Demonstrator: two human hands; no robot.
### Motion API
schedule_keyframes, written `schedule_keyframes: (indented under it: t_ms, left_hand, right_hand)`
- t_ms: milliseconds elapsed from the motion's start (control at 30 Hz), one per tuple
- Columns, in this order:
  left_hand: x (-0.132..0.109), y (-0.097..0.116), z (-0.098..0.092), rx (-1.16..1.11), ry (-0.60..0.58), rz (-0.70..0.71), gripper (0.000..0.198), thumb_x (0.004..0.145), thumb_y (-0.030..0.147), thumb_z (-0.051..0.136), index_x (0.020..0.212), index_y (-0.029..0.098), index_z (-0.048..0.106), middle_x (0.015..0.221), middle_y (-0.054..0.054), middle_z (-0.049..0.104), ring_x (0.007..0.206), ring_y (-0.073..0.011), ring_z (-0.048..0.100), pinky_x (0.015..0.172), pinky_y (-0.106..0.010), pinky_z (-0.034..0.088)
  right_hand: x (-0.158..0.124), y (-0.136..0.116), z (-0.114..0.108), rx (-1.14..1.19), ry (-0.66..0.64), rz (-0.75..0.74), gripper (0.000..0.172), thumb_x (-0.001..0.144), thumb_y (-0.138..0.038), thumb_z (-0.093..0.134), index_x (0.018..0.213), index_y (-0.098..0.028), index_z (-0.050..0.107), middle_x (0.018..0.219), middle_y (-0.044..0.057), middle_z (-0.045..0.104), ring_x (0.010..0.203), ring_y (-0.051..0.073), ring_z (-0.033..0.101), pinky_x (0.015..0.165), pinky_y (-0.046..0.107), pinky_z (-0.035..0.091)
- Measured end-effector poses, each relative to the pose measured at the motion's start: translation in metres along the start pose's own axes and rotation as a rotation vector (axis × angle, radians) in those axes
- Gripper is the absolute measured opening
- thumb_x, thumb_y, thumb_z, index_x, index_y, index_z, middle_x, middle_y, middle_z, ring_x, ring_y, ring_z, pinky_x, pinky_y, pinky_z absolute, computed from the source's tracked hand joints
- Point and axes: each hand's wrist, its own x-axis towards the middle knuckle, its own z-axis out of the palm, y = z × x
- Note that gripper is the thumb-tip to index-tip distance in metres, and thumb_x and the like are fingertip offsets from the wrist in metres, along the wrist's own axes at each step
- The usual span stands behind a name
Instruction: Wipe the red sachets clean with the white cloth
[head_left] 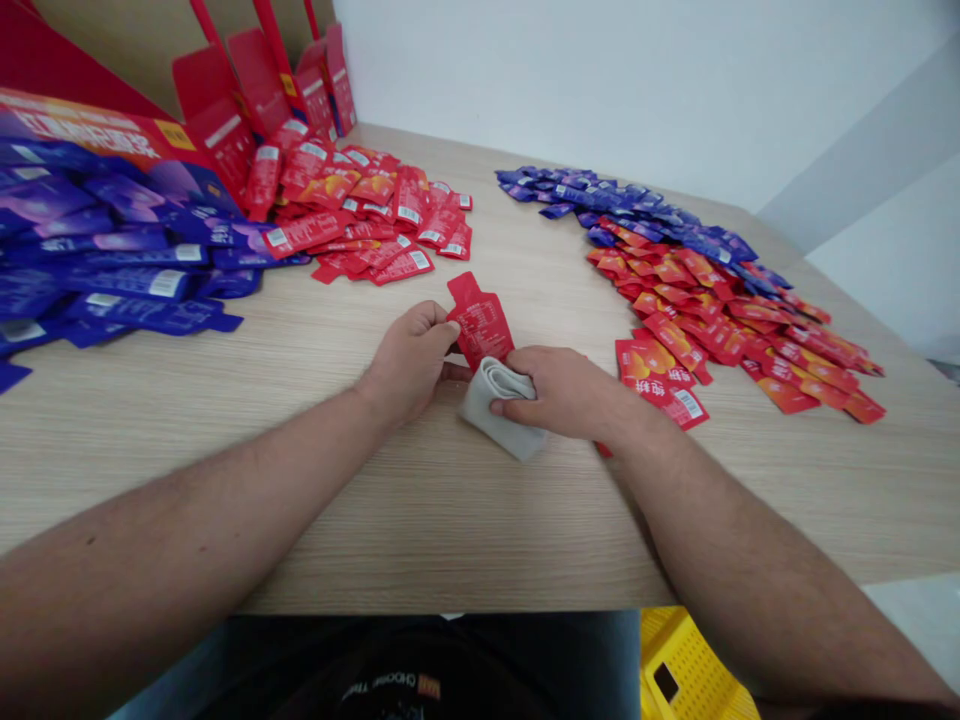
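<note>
My left hand [411,360] pinches a red sachet [480,325] by its left edge, just above the wooden table [420,500] at its middle. My right hand [559,390] is closed on a folded grey cloth [499,408] that rests against the lower edge of the sachet. Both hands meet near the centre of the table.
A heap of red sachets [360,210] lies at the back left, beside blue sachets [112,260] and red display boxes [247,90]. On the right lie spread rows of red sachets [720,320] and blue sachets [630,205]. A yellow crate [686,670] sits below the table's front edge.
</note>
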Motion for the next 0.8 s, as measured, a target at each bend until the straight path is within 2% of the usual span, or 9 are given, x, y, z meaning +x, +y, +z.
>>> schedule_keyframes:
  t_ms: [67, 200, 300, 367, 467, 600, 700, 800]
  left_hand:
    - [0.0, 0.0, -0.002, 0.071, -0.043, 0.02, 0.015, 0.076, 0.018, 0.057, 0.071, 0.021, 0.043, 0.061, 0.003, 0.056, 0.053, -0.0134, 0.055, 0.046, -0.025, 0.047]
    - [-0.006, -0.001, -0.005, 0.323, -0.231, 0.076, 0.011, 0.076, 0.019, 0.057, 0.072, 0.02, 0.047, 0.061, 0.003, 0.056, 0.053, -0.0139, 0.056, 0.051, -0.027, 0.048]
    - [-0.011, 0.0, -0.006, 0.502, -0.378, 0.155, 0.009, 0.075, 0.018, 0.055, 0.069, 0.019, 0.049, 0.064, 0.002, 0.057, 0.058, -0.0129, 0.055, 0.054, -0.026, 0.045]
    - [-0.013, 0.002, -0.007, 0.571, -0.426, 0.213, 0.011, 0.075, 0.018, 0.054, 0.066, 0.019, 0.047, 0.066, 0.002, 0.057, 0.06, -0.0123, 0.053, 0.056, -0.025, 0.043]
    - [-0.013, 0.003, -0.008, 0.651, -0.436, 0.262, 0.011, 0.074, 0.016, 0.053, 0.065, 0.019, 0.047, 0.064, 0.003, 0.053, 0.06, -0.0118, 0.049, 0.056, -0.026, 0.039]
    - [-0.011, -0.001, -0.007, 0.588, -0.426, 0.272, 0.014, 0.073, 0.016, 0.055, 0.063, 0.019, 0.046, 0.066, 0.002, 0.052, 0.063, -0.012, 0.049, 0.058, -0.026, 0.038]
    - [-0.012, -0.003, -0.001, 0.313, -0.318, 0.094, 0.009, 0.072, 0.014, 0.055, 0.07, 0.019, 0.049, 0.064, 0.003, 0.052, 0.06, -0.0121, 0.049, 0.057, -0.026, 0.04]
    - [-0.012, -0.002, 0.005, 0.004, -0.176, -0.117, 0.014, 0.071, 0.011, 0.054, 0.071, 0.021, 0.044, 0.058, 0.005, 0.047, 0.053, -0.0113, 0.047, 0.051, -0.024, 0.039]
  right_hand:
    - [-0.001, 0.005, -0.006, 0.045, 0.023, 0.033, 0.028, 0.083, -0.047, 0.064, 0.09, -0.019, 0.064, 0.087, 0.005, 0.068, 0.076, 0.02, 0.058, 0.066, 0.03, 0.036]
    - [-0.001, 0.016, -0.011, 0.254, 0.332, 0.2, 0.037, 0.084, -0.054, 0.06, 0.092, -0.018, 0.064, 0.086, 0.006, 0.069, 0.076, 0.022, 0.061, 0.065, 0.031, 0.039]
    - [-0.001, 0.021, -0.009, 0.398, 0.403, 0.253, 0.041, 0.083, -0.057, 0.061, 0.095, -0.018, 0.065, 0.083, 0.005, 0.07, 0.074, 0.022, 0.062, 0.062, 0.031, 0.041]
    - [0.0, 0.021, -0.007, 0.48, 0.403, 0.254, 0.04, 0.084, -0.056, 0.061, 0.096, -0.018, 0.065, 0.082, 0.004, 0.071, 0.073, 0.022, 0.063, 0.061, 0.031, 0.042]
    - [0.001, 0.02, -0.006, 0.543, 0.363, 0.234, 0.038, 0.084, -0.053, 0.061, 0.097, -0.018, 0.066, 0.083, 0.003, 0.072, 0.073, 0.021, 0.064, 0.062, 0.031, 0.044]
    - [0.001, 0.018, -0.006, 0.479, 0.437, 0.28, 0.039, 0.085, -0.053, 0.061, 0.097, -0.017, 0.067, 0.083, 0.005, 0.072, 0.075, 0.022, 0.064, 0.063, 0.031, 0.043]
    - [0.0, 0.012, -0.004, 0.501, 0.334, 0.189, 0.041, 0.085, -0.054, 0.061, 0.101, -0.017, 0.067, 0.087, 0.004, 0.072, 0.076, 0.021, 0.064, 0.065, 0.031, 0.043]
    - [-0.003, 0.002, -0.004, 0.421, 0.255, 0.116, 0.042, 0.083, -0.054, 0.064, 0.102, -0.017, 0.067, 0.089, 0.005, 0.072, 0.077, 0.021, 0.063, 0.066, 0.03, 0.041]
